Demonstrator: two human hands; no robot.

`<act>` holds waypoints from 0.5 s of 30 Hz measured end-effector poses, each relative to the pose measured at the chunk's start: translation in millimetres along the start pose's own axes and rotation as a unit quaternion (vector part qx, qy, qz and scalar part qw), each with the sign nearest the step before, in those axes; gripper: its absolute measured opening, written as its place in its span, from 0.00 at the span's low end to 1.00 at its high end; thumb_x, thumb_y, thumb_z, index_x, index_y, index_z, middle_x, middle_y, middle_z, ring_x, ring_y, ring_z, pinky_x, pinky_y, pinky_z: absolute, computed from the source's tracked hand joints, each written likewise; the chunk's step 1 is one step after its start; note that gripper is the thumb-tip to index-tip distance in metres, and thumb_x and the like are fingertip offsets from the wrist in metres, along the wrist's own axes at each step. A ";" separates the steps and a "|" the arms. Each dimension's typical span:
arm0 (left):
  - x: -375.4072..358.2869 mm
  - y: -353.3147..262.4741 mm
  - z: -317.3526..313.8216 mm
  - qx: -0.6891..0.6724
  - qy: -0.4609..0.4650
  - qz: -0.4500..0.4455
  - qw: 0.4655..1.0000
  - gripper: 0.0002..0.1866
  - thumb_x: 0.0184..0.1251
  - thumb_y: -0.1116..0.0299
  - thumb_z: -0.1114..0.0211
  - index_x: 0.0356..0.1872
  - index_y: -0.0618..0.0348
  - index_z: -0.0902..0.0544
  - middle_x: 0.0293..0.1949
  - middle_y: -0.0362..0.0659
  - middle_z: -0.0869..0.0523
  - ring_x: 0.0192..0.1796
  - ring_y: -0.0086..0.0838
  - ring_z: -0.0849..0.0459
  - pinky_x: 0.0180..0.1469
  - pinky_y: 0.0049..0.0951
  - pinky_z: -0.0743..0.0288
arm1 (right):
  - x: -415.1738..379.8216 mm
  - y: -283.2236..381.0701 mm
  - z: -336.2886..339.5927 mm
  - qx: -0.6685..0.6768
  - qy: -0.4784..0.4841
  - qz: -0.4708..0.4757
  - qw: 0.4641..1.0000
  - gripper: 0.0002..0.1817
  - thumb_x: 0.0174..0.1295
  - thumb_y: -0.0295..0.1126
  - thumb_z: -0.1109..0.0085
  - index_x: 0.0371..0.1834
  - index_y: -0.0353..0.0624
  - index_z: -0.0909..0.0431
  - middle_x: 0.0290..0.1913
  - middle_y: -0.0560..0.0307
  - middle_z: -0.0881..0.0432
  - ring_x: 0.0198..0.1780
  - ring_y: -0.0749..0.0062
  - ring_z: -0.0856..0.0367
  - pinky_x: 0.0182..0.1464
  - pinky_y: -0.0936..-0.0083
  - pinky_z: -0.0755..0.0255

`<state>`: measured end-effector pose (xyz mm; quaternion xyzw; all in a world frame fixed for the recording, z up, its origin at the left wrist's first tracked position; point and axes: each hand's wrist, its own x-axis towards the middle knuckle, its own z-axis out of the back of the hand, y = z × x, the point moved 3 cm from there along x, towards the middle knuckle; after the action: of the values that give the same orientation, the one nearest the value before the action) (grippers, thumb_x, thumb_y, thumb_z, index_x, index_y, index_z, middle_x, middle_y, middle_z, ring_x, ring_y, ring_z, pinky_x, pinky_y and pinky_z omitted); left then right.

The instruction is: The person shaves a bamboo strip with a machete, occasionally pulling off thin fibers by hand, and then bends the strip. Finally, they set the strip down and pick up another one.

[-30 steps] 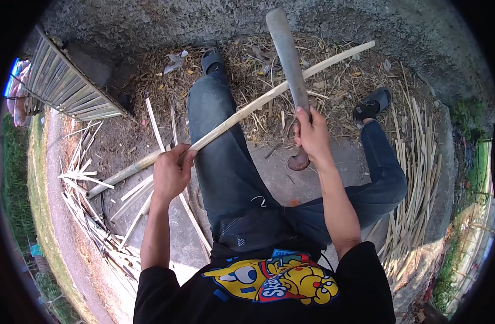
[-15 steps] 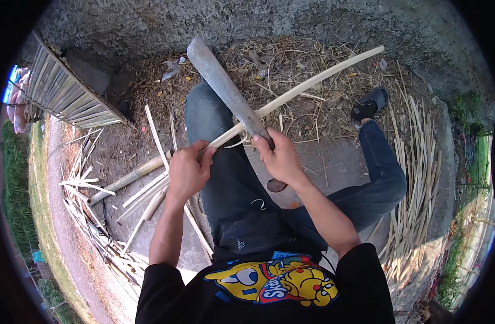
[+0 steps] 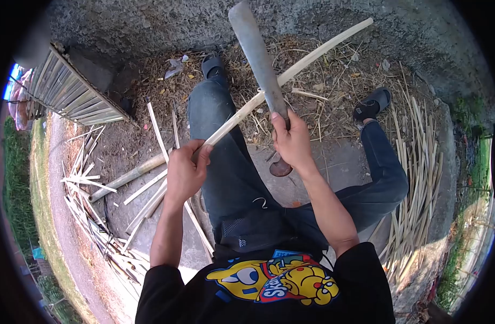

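Observation:
My left hand (image 3: pixel 187 170) is closed round the near end of a long pale bamboo strip (image 3: pixel 231 121). The strip slants up and away to the right, over my bent knee. In my right hand (image 3: pixel 291 141) is the handle of a machete (image 3: pixel 255 51), its broad grey blade pointing up and away. The blade lies across the strip about midway along, and the two appear to touch. The rounded brown butt of the handle shows below my right hand. Where the edge meets the strip is too small to make out.
A bamboo pole (image 3: pixel 131 175) and several split strips (image 3: pixel 147 200) lie left of my legs. More strips (image 3: pixel 417 178) are heaped on the right. A slatted bamboo panel (image 3: pixel 77 89) leans at the back left. Shavings litter the ground before a rough wall (image 3: pixel 312 21).
My right hand has moved up and away, carrying the machete farther along the strip. The strip's far end has risen slightly and shifted left. My left hand has stayed nearly in place.

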<state>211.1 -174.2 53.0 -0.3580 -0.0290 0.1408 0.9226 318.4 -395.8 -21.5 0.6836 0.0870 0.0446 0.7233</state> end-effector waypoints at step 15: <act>18.3 -7.0 4.2 -0.067 0.006 -0.045 0.997 0.12 0.76 0.65 0.35 0.43 0.68 0.14 0.24 0.37 0.16 0.26 0.15 0.25 0.28 0.23 0.34 | -45.0 27.9 -32.3 0.125 0.156 -0.037 0.979 0.15 0.76 0.42 0.43 0.37 0.40 0.25 0.19 0.62 0.26 0.18 0.80 0.27 0.21 0.77 0.34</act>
<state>229.7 -171.2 59.9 -0.4177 -0.0492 0.0947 0.9023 269.8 -370.6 7.6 0.7495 0.2289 0.1129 0.6108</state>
